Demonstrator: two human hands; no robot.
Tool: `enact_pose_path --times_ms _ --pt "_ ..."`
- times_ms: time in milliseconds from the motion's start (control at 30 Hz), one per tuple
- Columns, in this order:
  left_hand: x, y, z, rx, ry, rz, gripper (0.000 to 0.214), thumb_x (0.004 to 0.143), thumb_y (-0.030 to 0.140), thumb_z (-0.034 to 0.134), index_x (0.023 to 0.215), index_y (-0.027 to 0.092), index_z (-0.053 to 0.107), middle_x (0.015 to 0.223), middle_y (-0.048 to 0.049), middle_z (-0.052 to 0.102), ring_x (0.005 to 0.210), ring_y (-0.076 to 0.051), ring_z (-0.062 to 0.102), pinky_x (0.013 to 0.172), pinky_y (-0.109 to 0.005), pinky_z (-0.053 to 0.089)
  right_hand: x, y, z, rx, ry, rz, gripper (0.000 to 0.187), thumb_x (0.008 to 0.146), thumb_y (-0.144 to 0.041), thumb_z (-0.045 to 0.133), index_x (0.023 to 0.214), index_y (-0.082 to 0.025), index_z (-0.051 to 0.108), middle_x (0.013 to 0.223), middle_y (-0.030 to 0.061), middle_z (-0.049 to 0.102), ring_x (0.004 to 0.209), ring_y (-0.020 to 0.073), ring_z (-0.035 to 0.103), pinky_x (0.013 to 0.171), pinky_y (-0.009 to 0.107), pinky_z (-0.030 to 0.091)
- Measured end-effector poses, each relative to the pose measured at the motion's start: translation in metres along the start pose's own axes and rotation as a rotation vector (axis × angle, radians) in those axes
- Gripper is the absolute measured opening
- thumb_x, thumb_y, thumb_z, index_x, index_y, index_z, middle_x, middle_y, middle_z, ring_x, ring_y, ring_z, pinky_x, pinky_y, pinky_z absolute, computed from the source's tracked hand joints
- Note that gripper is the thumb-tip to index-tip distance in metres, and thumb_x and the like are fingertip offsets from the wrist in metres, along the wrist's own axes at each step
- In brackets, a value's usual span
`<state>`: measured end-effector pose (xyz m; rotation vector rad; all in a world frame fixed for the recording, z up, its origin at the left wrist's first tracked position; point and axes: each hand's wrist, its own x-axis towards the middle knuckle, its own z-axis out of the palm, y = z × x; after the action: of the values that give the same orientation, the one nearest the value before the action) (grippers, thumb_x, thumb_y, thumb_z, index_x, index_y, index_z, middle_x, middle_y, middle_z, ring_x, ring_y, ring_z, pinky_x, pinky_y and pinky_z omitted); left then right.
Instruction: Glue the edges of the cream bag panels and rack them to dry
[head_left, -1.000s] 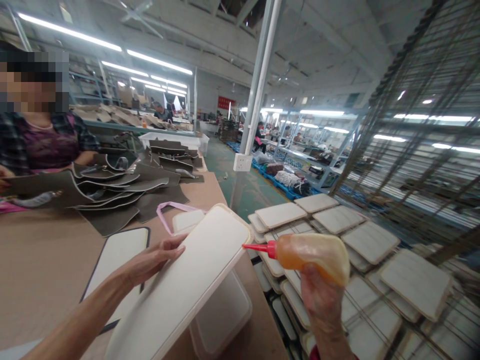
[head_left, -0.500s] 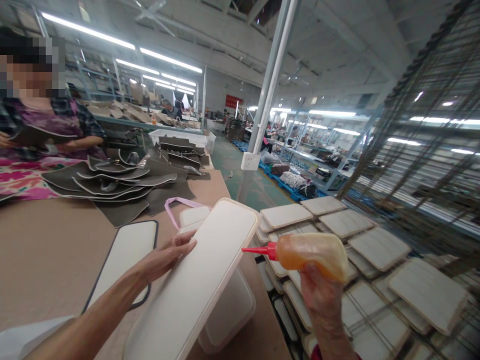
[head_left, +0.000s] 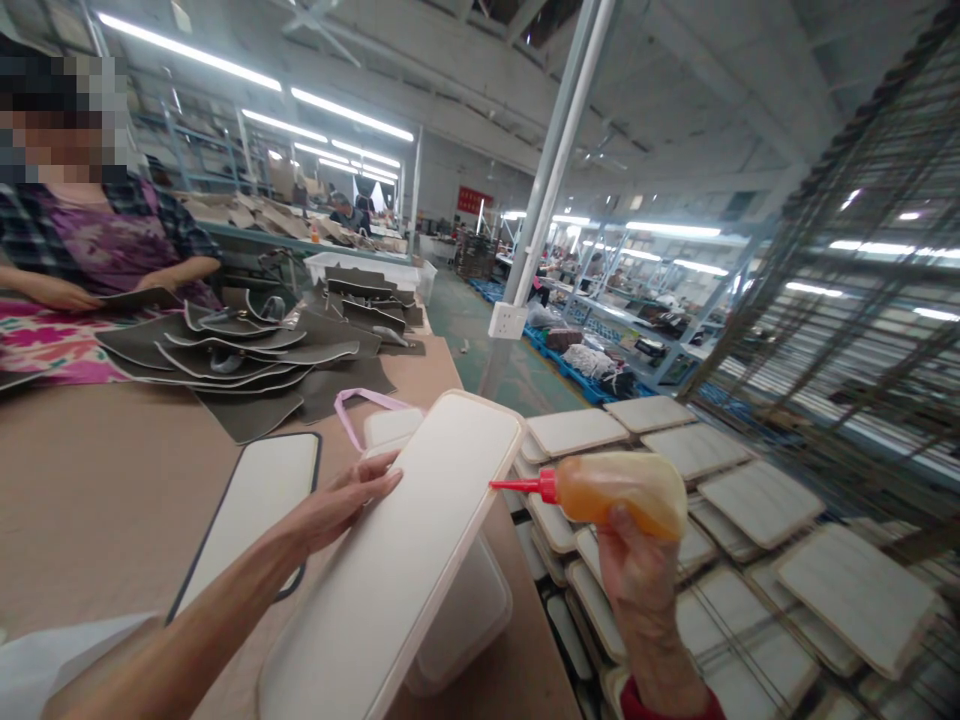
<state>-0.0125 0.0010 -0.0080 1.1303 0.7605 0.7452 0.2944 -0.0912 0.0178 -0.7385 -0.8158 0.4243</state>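
My left hand [head_left: 360, 495] grips the left edge of a long white panel [head_left: 405, 520] with rounded corners, thumb on its face and the other fingers out of sight behind. The panel is tilted up above the table. In my right hand [head_left: 637, 560] is a squeeze bottle [head_left: 622, 490] of amber liquid, lying on its side. Its red nozzle tip meets the panel's right edge, near the upper corner. Beneath the panel a translucent plastic container [head_left: 469, 620] shows in part. A second white panel [head_left: 244, 510] with a dark rim lies on the table by my left forearm.
Dark flexible sheets [head_left: 247, 350] are heaped on the brown table [head_left: 90, 470]. Across it, a person [head_left: 97, 230] handles one such sheet. On my right, many pale panels [head_left: 697, 440] rest on a wire rack [head_left: 847, 250]. A metal post [head_left: 551, 160] rises beyond the table.
The nozzle tip has shifted slightly up along the panel's edge, with the bottle still in my right hand. The person opposite has lowered the dark sheet toward the table.
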Motion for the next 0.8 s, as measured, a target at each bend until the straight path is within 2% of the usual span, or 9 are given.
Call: enact_pose_path --times_ms 233,333,433,633,800 --pt "0.002 -0.002 0.000 -0.044 0.020 0.001 0.070 0.075 0.046 0.081 0.138 0.023 0.062 0.098 -0.0082 0.079 0.079 -0.023 0.072 0.064 -0.026 0.053 -0.015 0.005 -0.005 -0.085 -0.119 0.016 0.014 0.078 -0.030 0.077 0.091 -0.026 0.075 0.085 -0.0001 0.078 0.075 0.0190 0.075 0.071 0.032 0.064" --pt "0.003 0.001 0.001 -0.057 0.049 -0.005 0.072 0.071 0.045 0.084 0.136 0.021 0.064 0.094 -0.0084 0.080 0.077 -0.022 0.072 0.065 -0.026 0.054 -0.020 0.005 -0.004 -0.073 -0.141 0.046 0.019 0.077 -0.029 0.078 0.096 -0.029 0.075 0.086 -0.0008 0.078 0.075 0.0204 0.075 0.071 0.035 0.065" --pt "0.005 0.002 0.001 -0.076 0.049 -0.012 0.073 0.068 0.045 0.086 0.133 0.019 0.066 0.094 -0.0087 0.080 0.074 -0.021 0.072 0.065 -0.025 0.054 -0.025 0.004 -0.004 -0.048 -0.154 0.098 0.024 0.073 -0.028 0.082 0.096 -0.032 0.076 0.086 -0.0027 0.078 0.076 0.0191 0.075 0.071 0.032 0.065" --pt "0.010 0.002 -0.005 -0.124 0.074 -0.019 0.070 0.067 0.041 0.088 0.129 0.018 0.068 0.095 -0.0077 0.080 0.074 -0.019 0.071 0.064 -0.024 0.055 -0.032 0.000 -0.008 -0.103 -0.212 0.116 0.023 0.077 -0.030 0.079 0.099 -0.033 0.075 0.085 -0.0037 0.078 0.077 0.0174 0.075 0.070 0.027 0.063" --pt "0.010 0.007 -0.004 -0.171 0.075 -0.024 0.057 0.067 0.035 0.090 0.118 0.017 0.074 0.092 -0.0080 0.080 0.072 -0.018 0.071 0.065 -0.023 0.056 -0.034 0.001 -0.013 -0.145 -0.245 0.111 0.023 0.080 -0.031 0.076 0.103 -0.032 0.074 0.088 -0.0007 0.079 0.081 0.0221 0.075 0.077 0.035 0.063"
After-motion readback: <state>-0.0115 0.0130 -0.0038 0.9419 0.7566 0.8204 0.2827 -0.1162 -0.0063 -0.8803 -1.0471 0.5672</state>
